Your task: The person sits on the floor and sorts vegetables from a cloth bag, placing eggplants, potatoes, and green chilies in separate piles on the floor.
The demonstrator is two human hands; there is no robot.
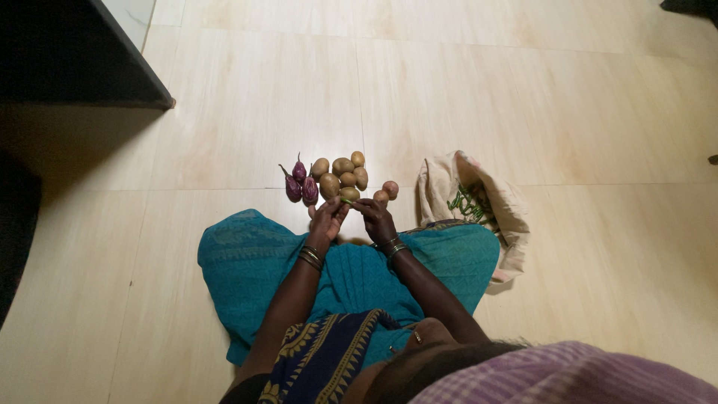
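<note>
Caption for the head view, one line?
Seated on a tiled floor, both hands, left hand and right hand, hold a small green piece beside potatoes, aubergines, cloth bag.

Both arms extend forward from the lower edge of the view and converge over the lap, above the teal cloth across the knees. Left forearm: runs up and slightly rightward, wrist ringed with dark bangles, left hand (327,218) raised with fingers curled inward and fingertips directed toward the other hand. Right forearm: runs up and leftward, elbow bent near the body, wrist likewise bangled, right hand (376,219) palm-down with fingers flexed. The fingertips of the two hands meet just beyond the front edge of the teal cloth, pinching a small green piece (347,200) between them.
</note>
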